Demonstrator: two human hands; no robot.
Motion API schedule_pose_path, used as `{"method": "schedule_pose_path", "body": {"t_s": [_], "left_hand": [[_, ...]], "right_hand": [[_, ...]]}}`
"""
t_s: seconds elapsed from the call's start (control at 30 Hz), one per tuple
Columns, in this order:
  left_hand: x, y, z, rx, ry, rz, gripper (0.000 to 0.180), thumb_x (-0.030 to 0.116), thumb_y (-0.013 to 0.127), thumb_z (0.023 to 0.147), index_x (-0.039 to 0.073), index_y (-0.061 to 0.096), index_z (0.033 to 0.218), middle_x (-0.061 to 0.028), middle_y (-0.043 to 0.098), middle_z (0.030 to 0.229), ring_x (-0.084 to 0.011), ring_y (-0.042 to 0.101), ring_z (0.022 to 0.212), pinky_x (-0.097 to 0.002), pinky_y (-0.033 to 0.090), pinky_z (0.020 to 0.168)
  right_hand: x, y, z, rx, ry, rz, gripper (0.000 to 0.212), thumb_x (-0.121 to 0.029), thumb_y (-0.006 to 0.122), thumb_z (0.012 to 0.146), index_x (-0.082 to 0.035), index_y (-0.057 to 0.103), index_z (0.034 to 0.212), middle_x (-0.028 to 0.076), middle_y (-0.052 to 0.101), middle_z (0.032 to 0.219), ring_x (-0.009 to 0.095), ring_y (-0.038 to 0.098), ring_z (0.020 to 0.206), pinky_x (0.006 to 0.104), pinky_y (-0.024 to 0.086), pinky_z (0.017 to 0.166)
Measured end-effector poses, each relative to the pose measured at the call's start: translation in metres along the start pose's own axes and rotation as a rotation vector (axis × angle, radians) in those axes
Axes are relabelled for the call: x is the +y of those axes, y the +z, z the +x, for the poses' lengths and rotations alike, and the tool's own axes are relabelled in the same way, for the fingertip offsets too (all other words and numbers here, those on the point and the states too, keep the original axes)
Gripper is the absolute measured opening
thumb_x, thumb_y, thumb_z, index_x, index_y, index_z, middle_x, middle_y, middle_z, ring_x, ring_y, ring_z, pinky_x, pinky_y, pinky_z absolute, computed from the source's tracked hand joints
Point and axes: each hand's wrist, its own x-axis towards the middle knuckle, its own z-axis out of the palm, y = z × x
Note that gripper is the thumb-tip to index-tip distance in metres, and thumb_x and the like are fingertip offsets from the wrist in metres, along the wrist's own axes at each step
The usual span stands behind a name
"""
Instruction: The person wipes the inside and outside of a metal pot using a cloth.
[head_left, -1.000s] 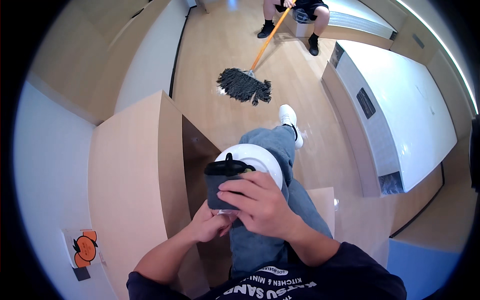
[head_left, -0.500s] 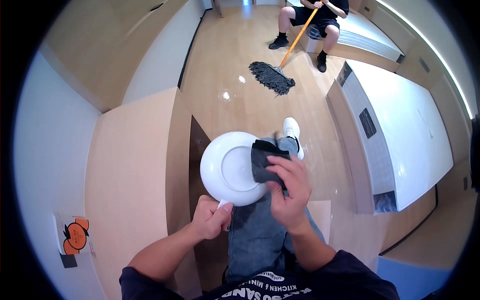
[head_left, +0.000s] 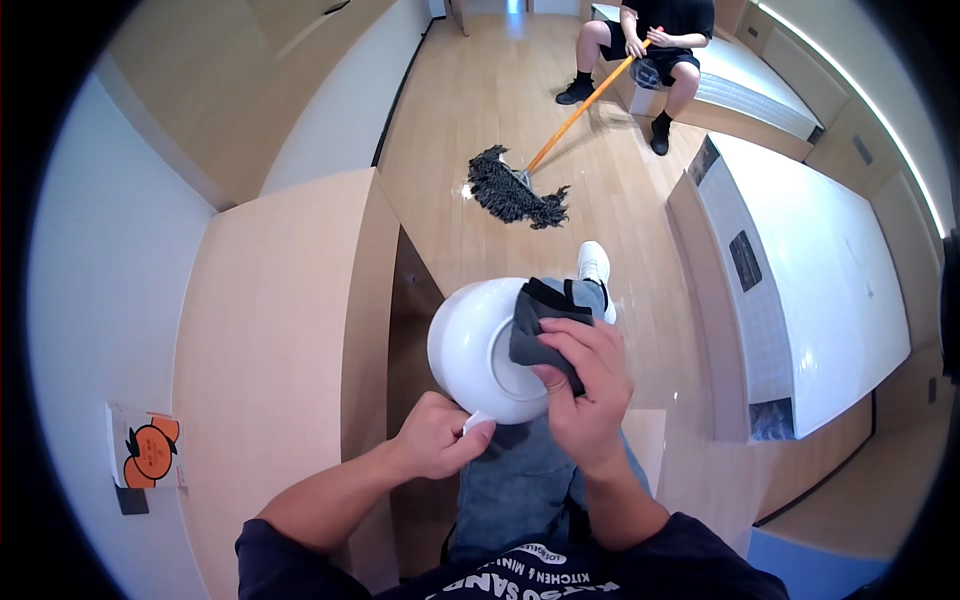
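A white bowl with a short handle is tilted above my lap, its underside and foot ring turned partly up. My left hand is closed round the handle at the near edge. My right hand grips a dark grey cloth with a black edge and presses it against the bowl's right side, over part of the foot ring. The inside of the bowl is out of sight.
A light wooden cabinet stands close on my left. To the right lies a wrapped white mattress on a wooden base. Ahead, a seated person holds an orange-handled mop with its grey head on the floor.
The bowl has shifted slightly right and tipped, showing more of its side. Both hands moved a little right with it. The other person's mop head slid left and nearer to me.
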Motion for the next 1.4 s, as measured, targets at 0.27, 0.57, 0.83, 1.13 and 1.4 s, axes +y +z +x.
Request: {"method": "schedule_pose_path", "body": {"t_s": [0.27,0.57,0.83,1.13,1.4], "left_hand": [[0.001,-0.006,-0.003,0.013,-0.033,-0.004,0.035,0.018,0.062,0.096,0.004,0.061,0.063,-0.0149,0.062,0.062,-0.0357,0.063,0.056,-0.0411,0.049,0.054],[0.000,-0.005,-0.002,0.011,-0.083,0.054,0.042,0.019,0.062,0.097,0.003,0.057,0.058,-0.0152,0.058,0.055,-0.0351,0.060,0.051,-0.0407,0.047,0.052],[-0.005,-0.009,-0.001,0.110,0.020,-0.058,0.042,0.015,0.061,0.097,0.003,0.056,0.057,-0.0117,0.057,0.054,-0.0298,0.059,0.049,-0.0370,0.047,0.052],[-0.011,-0.013,-0.002,0.128,0.079,-0.102,0.038,0.012,0.059,0.097,0.003,0.058,0.061,-0.0095,0.060,0.057,-0.0254,0.061,0.051,-0.0351,0.047,0.053],[-0.012,-0.014,-0.001,0.094,0.075,-0.105,0.038,0.010,0.060,0.096,0.003,0.057,0.059,-0.0097,0.060,0.058,-0.0262,0.061,0.051,-0.0350,0.047,0.053]], "right_hand": [[-0.018,0.005,-0.014,-0.172,-0.091,0.115,0.026,-0.010,0.084,0.075,-0.005,0.074,0.098,0.008,0.074,0.105,0.034,0.065,0.099,0.0423,0.052,0.092],[0.003,-0.013,-0.002,-0.185,0.051,0.123,0.021,-0.004,0.080,0.078,-0.002,0.073,0.098,0.012,0.072,0.096,0.035,0.065,0.085,0.0384,0.053,0.079],[0.045,-0.024,-0.024,-0.028,0.576,1.322,0.038,-0.030,0.060,0.107,0.003,0.059,0.127,0.013,0.068,0.123,0.022,0.068,0.110,0.0364,0.054,0.097],[0.061,-0.048,-0.007,0.271,0.715,1.384,0.046,-0.032,0.047,0.111,0.002,0.050,0.143,0.017,0.062,0.138,0.028,0.064,0.123,0.0425,0.051,0.108],[0.052,-0.032,0.001,0.358,0.645,1.191,0.045,-0.002,0.054,0.103,0.005,0.048,0.146,0.017,0.060,0.139,0.027,0.061,0.127,0.0407,0.045,0.113]]}}
